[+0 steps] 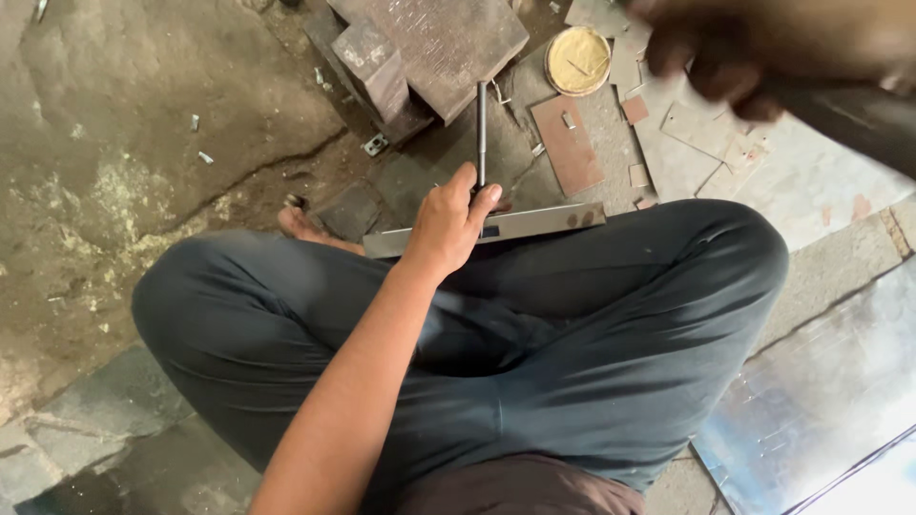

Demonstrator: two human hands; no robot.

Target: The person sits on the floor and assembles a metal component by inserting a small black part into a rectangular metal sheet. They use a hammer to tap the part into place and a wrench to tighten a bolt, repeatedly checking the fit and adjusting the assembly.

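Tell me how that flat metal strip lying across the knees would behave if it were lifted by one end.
The flat metal strip looks stiff: it lies straight across the trousers, unsagging. Its smooth, shiny face suggests it may slide in a loose grip. Being flat, it probably won't roll, though it could tip off the lap once the left hand, which pins it while holding the dark rod, lets go.

A round yellow lid lies near a rusty block and flat scraps.

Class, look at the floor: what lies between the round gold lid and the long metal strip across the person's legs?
In the head view, a flat reddish-brown metal plate lies between the gold lid and the strip.
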